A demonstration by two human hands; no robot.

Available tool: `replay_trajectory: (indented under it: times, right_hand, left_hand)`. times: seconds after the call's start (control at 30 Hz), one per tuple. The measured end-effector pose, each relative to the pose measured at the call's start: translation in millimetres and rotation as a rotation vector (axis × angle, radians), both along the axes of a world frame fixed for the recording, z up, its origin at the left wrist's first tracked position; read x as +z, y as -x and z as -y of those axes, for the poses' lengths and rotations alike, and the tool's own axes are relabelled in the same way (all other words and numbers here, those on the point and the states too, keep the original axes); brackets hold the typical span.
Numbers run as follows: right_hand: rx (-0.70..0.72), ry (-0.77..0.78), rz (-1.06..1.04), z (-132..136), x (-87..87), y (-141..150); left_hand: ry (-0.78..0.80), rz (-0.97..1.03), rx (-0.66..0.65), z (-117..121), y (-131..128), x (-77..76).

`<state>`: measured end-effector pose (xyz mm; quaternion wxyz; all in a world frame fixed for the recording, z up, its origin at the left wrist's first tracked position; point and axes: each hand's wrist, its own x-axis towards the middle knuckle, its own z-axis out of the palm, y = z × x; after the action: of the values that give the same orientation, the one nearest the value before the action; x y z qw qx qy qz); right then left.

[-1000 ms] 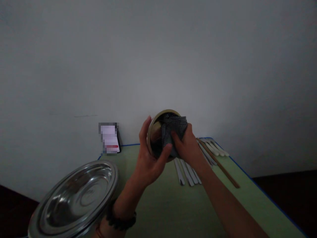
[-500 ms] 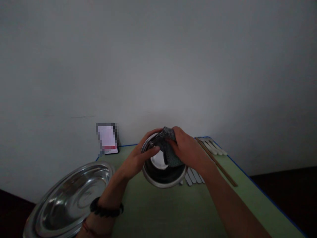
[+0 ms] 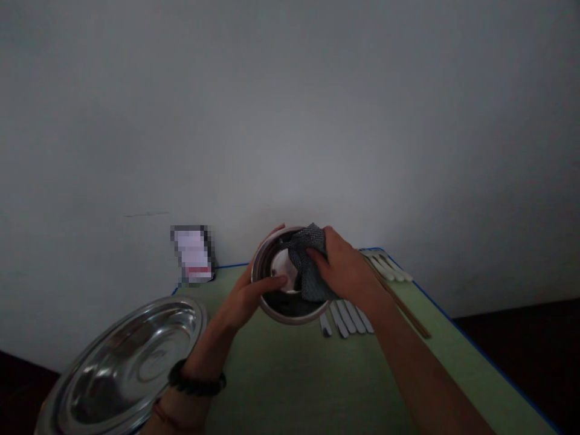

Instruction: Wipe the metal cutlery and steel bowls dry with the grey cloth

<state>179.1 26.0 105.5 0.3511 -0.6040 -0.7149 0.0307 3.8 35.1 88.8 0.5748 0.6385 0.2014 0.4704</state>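
A round stainless steel bowl (image 3: 290, 317) is held up over the table, its open side tilted towards me. My left hand (image 3: 249, 290) grips it at the left, thumb inside over the rim and fingers behind the outer wall. A dark grey cloth (image 3: 312, 272) is bunched in my right hand (image 3: 342, 266), which presses it against the right inner side of the bowl. The cloth covers part of the bowl's inside. Below and right of the bowl, several pale flat handles (image 3: 348, 317) lie side by side, their far ends hidden by the bowl and my right hand.
A large steel basin (image 3: 136, 362) stands at the left of the green table (image 3: 290, 380). A phone (image 3: 193, 254), its screen blurred, leans on the wall behind. At the right lie brown chopsticks (image 3: 410, 311) and several white-handled utensils (image 3: 392, 267). The wall borders the table's far edge.
The bowl has moved slightly up and left and turned in my hands. More of the pale handles below it shows. My right hand still holds the cloth inside the bowl.
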Motion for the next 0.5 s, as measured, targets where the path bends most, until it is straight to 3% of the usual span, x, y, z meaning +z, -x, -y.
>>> replay_trajectory:
  times: [0.13,0.23,0.4,0.5]
  right_hand:
    - [0.089,0.049,0.089,2.2,0.1,-0.2]
    - [0.104,0.003,-0.047,-2.0,-0.5,-0.5]
    - [-0.013,-0.205,-0.327,-8.8,1.0,-5.0]
    - [-0.050,-0.292,-0.378,-9.9,0.4,-3.4]
  left_hand:
    - [0.131,-0.084,-0.115,-6.3,13.0,2.3]
    - [0.226,-0.049,-0.050,-6.5,11.2,1.7]
    - [0.436,0.073,0.149,-7.6,3.0,6.2]
    - [0.486,0.262,0.108,-8.0,-1.1,11.2]
